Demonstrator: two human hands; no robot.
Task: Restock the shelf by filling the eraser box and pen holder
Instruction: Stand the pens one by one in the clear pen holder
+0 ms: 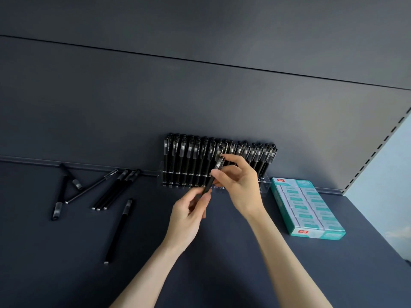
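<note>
Both hands are on one pen (209, 183) right now, so this is clearly the pen-holder half of the job. The left hand (189, 216) pinches the bottom end and the right hand (240, 183) pinches up by the cap, with the pen tilted just in front of the holder (263, 182). I can't tell if the cap is being pressed on or the pen is just being lined up.

The holder sits against the back wall of the shelf (222, 274) and it's already pretty packed. The clear front part toward the right looks like it has free slots, but the right hand hides some of it.

The eraser box (315, 234) is off to the right, well apart from the hands, and looks full, so I'd call that half done.

Next move, I reckon, is to stand the pen upright, tip down, and drop it into a free slot without knocking its neighbours. One hand should let go so the other can steer.

Around seven loose pens (119, 230) lie on the shelf to the left, so there are plenty of repeats to go.
</note>
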